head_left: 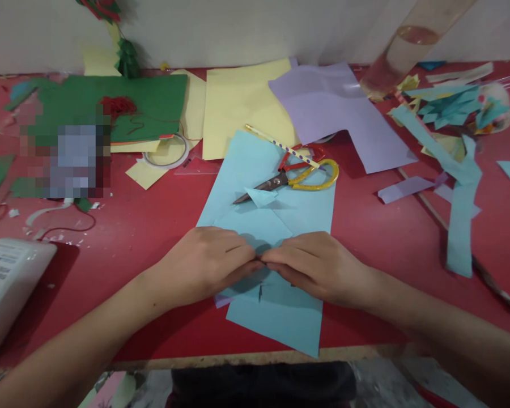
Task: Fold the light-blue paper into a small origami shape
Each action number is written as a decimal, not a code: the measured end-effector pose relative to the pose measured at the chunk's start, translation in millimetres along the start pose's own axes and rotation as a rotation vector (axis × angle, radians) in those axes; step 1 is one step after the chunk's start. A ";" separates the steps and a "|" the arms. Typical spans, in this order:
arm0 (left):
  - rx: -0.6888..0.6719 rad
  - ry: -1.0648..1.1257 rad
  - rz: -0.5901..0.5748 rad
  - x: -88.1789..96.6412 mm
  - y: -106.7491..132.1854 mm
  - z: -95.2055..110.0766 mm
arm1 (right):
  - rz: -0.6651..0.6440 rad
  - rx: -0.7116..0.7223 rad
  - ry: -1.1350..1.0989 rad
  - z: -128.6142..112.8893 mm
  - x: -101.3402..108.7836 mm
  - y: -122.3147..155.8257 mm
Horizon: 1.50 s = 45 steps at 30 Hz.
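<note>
My left hand and my right hand meet fingertip to fingertip over a small folded piece of light blue paper. Both hands have their fingers curled and pressed down on that piece. It lies on a larger light blue sheet that reaches the table's front edge. A scrap of purple paper pokes out under my left hand. Just beyond the hands lie scissors with yellow handles, a small blue paper triangle and a dotted pencil.
The red table carries yellow sheets, a purple sheet, green paper, a tape ring and blue strips at right. A white container sits at left, a clear tube at back right.
</note>
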<state>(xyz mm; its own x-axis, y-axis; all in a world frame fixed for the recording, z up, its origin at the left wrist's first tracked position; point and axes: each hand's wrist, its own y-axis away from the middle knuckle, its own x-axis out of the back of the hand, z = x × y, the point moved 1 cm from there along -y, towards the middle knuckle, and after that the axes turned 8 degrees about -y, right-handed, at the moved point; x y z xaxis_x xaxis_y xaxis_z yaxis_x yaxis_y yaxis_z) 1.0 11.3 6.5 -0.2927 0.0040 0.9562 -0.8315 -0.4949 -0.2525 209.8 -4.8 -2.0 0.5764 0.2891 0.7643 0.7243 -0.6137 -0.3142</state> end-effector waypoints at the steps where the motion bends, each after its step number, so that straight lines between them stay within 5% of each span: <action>1: 0.001 0.001 -0.003 0.0 0.0 -0.1 | -0.003 -0.001 0.002 0.3 -0.1 -0.2; 45: -0.006 -0.007 -0.058 0.2 1.5 0.0 | -0.076 -0.113 -0.019 0.4 0.4 0.4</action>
<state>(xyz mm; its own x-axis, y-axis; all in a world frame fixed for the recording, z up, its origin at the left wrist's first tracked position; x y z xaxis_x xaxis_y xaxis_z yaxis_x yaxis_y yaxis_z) -0.3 10.5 6.3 -0.2403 0.0263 0.9704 -0.8499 -0.4886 -0.1972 210.5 -4.6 -2.1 0.5295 0.3514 0.7721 0.7197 -0.6680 -0.1895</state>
